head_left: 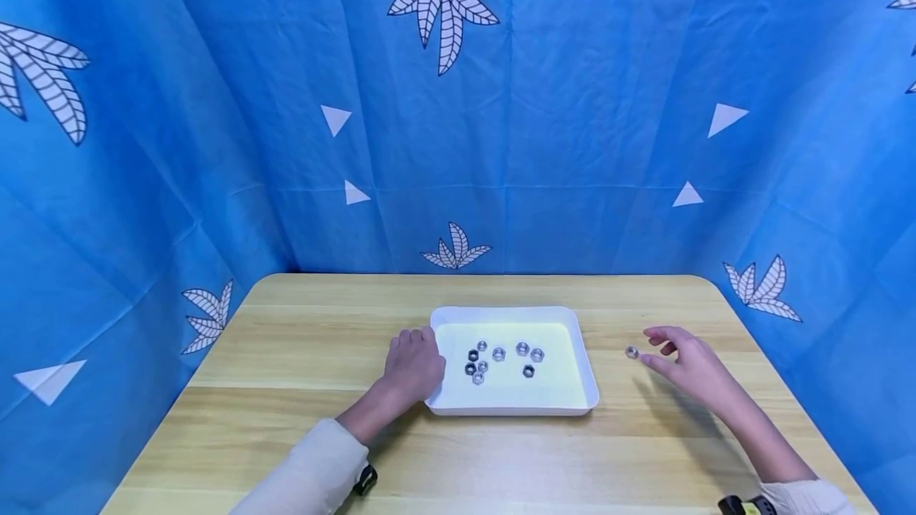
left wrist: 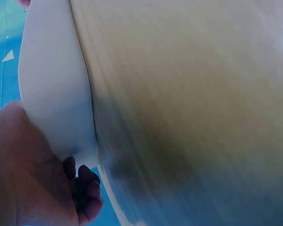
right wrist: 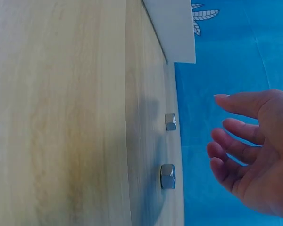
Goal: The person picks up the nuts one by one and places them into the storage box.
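A shallow white tray [head_left: 515, 410] on the table holds several hex nuts, some silver, such as the silver nut [head_left: 498, 354], and 3 darker, such as the dark nut [head_left: 529, 371]. My left hand [head_left: 415, 364] grips the tray's left side with curled fingers, seen close to the tray wall [left wrist: 56, 84] in the left wrist view. To the right of the tray, my right hand [head_left: 683, 364] hovers with thumb and fingers spread, holding nothing. A silver nut [head_left: 632, 352] appears by its thumb. The right wrist view shows a smaller nut [right wrist: 170, 122] and a larger nut [right wrist: 168, 176] on the wood.
The light wooden table [head_left: 322, 340] has rounded far corners. A blue curtain [head_left: 572, 102] with leaf and triangle prints hangs behind it and along both sides. Dark bands, one on the left wrist [head_left: 365, 480], circle both sleeves.
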Tool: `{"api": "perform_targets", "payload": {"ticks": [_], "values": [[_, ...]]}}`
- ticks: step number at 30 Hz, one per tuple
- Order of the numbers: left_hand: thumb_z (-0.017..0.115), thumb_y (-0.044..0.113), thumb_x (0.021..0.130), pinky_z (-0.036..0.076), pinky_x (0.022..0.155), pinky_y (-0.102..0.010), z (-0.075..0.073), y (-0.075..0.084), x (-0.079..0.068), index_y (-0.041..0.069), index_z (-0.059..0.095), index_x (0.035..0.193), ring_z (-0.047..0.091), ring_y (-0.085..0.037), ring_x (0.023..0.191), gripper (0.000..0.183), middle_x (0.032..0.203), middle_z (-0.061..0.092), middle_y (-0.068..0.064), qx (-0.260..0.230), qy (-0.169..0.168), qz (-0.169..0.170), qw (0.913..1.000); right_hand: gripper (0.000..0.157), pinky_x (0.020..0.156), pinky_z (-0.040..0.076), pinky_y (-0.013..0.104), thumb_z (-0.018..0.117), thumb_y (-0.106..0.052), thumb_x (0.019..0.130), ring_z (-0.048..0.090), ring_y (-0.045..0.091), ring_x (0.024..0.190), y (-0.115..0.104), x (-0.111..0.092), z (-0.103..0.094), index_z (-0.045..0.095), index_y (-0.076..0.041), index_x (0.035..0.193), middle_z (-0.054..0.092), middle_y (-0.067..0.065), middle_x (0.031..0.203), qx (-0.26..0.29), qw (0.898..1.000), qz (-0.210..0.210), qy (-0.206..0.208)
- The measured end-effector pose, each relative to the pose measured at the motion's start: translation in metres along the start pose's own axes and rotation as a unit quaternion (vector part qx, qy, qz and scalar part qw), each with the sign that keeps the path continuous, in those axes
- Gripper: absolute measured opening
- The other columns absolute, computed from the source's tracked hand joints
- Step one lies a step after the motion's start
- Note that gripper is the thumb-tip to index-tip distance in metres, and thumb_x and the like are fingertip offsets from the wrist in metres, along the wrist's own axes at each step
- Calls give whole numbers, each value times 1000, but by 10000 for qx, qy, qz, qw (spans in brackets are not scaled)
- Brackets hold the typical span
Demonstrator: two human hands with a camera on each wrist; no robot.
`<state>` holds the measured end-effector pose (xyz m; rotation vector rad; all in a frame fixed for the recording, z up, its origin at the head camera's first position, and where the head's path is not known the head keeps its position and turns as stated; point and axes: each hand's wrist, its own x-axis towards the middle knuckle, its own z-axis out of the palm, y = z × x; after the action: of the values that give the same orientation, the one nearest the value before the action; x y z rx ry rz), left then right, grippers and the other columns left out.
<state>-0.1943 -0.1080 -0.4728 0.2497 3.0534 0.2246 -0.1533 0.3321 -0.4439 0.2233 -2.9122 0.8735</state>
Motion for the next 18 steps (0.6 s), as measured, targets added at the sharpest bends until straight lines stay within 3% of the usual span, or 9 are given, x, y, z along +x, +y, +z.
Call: {"api": "perform_targets", "payload": {"ticks": [7, 18], "values": [[57, 31, 101, 39, 83, -41, -1, 0, -1, -1, 52, 116, 47, -29, 93, 36, 97, 54, -14, -57, -22, -5, 10000, 46, 73, 52, 33, 79, -14, 89, 66, 32, 94, 13, -4, -1, 64, 9, 127, 71, 26, 115, -98, 9999, 32, -20], [55, 30, 101, 38, 85, -42, -3, 2, -1, -1, 50, 115, 45, -30, 94, 34, 97, 53, -14, -115, -78, -34, 9999, 45, 83, 56, 52, 79, -14, 89, 68, 39, 98, 26, -10, -4, 65, 11, 123, 69, 29, 115, -188, 9989, 316, -298]]}}
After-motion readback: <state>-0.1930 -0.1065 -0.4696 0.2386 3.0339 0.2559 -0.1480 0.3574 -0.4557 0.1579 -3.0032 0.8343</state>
